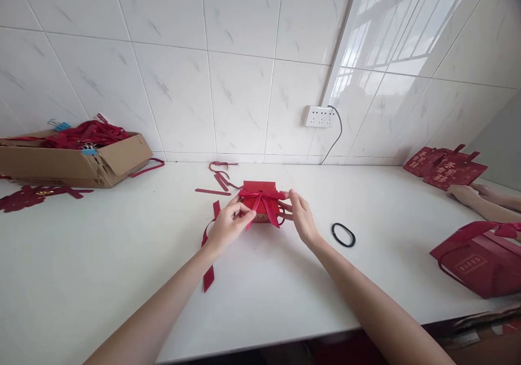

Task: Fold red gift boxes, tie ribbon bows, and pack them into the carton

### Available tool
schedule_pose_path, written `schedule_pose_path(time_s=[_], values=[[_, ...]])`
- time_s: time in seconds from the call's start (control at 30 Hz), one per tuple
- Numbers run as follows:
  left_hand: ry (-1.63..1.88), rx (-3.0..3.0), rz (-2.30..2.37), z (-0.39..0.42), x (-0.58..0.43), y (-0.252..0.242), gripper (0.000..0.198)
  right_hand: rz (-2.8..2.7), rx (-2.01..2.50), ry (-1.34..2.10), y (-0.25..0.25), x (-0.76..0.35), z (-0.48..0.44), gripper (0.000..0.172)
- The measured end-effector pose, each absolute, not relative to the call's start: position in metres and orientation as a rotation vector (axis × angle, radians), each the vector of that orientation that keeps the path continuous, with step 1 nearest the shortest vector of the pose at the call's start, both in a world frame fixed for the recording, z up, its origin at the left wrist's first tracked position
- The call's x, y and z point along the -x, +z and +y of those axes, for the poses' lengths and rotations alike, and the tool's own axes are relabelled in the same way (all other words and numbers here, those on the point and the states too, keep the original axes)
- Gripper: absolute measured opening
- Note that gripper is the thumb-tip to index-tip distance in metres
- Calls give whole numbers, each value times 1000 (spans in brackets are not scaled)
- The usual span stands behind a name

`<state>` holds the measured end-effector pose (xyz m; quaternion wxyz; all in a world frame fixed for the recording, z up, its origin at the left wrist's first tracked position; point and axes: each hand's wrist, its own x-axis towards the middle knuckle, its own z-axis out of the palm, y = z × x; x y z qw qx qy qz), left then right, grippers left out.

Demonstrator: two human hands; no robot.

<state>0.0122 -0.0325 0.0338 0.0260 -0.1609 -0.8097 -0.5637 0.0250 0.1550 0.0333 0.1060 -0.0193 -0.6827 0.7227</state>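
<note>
A small red gift box (pixel 260 192) stands on the white table (pixel 122 278), a red ribbon bow (pixel 264 202) tied across its front. My left hand (pixel 227 225) pinches the left loop of the bow between thumb and fingers. My right hand (pixel 301 216) pinches the bow's right side. A loose end of red ribbon (pixel 208 256) trails from the box past my left wrist down toward the table's near edge.
A cardboard box (pixel 73 161) of red ribbons sits far left, loose ribbon pieces (pixel 220 183) behind the gift box. A black hair band (pixel 343 234) lies right of my right hand. Another person's hands (pixel 468 192), flat red boxes (pixel 443 167) and a red bag (pixel 480 262) are at right.
</note>
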Motion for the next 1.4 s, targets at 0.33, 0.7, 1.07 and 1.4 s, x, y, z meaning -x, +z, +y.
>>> schedule_pose_path(time_s=[0.33, 0.7, 1.07, 1.4], values=[[-1545, 816, -2500, -27, -22, 31, 16, -2199, -85, 1821, 26, -27, 145, 49], [-1973, 430, -2279, -33, -14, 28, 32, -2280, -220, 1885, 32, -27, 146, 49], [-2095, 369, -2286, -29, -10, 28, 73, -2430, -651, 1739, 29, -37, 146, 47], [-2084, 497, -2358, -36, -10, 34, 67, -2127, 43, 1484, 45, -29, 170, 29]])
